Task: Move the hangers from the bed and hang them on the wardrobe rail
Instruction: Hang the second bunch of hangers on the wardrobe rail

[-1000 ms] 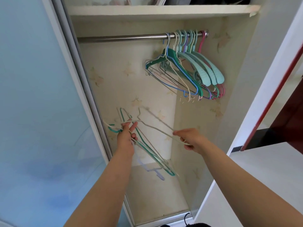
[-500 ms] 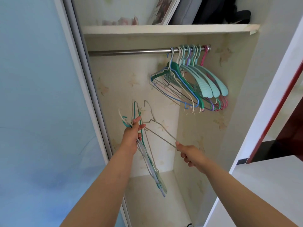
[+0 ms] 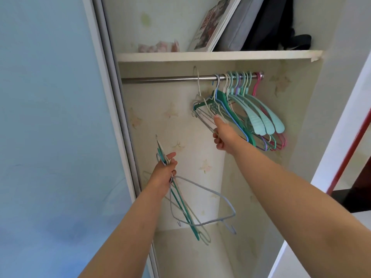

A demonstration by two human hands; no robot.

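Observation:
A steel wardrobe rail runs under the shelf, with several coloured hangers bunched at its right end. My right hand grips the lower bar of a thin white wire hanger, whose hook reaches up to the rail just left of the bunch. Lower left, my left hand grips a bundle of thin hangers, teal, white and pale blue, which dangle below the fist inside the wardrobe.
A white shelf above the rail holds a picture frame, a grey case and dark bags. The sliding door frame stands to the left beside a pale blue wall. A white wardrobe side panel stands at right.
My right hand has pulled the white wire hanger out of the bundle and lifted it up to the rail. My left hand has dropped a little with the rest; the view has tilted upward.

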